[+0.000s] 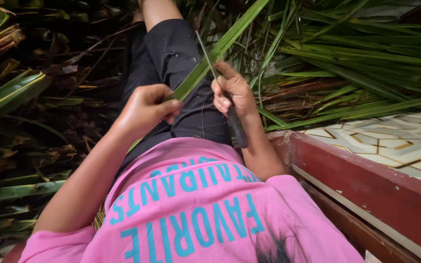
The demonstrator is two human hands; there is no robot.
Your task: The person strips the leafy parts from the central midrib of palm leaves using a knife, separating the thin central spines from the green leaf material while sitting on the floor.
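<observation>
Left hand (144, 108) is pinched shut on a long green palm leaf strip (210, 61) over the lap. Right hand (233, 92) is wrapped tight around a dark-handled thin-bladed knife (233, 124), w/ the blade touching the leaf. Heaps of green fronds (361, 58) all around, red-edged patterned tile ledge (366, 190) on the right.

Glossy green leaf (220, 48), seemingly metal blade (205, 51)

Both bare forearms reached forward over the lap. The left hand (144, 108) was curled, fingers pinched closed against the thumb, wrist slightly bent. The right hand (232, 92) was clenched in a fist-like grip, its thumb extended upward, elbow tucked close to the body.
</observation>
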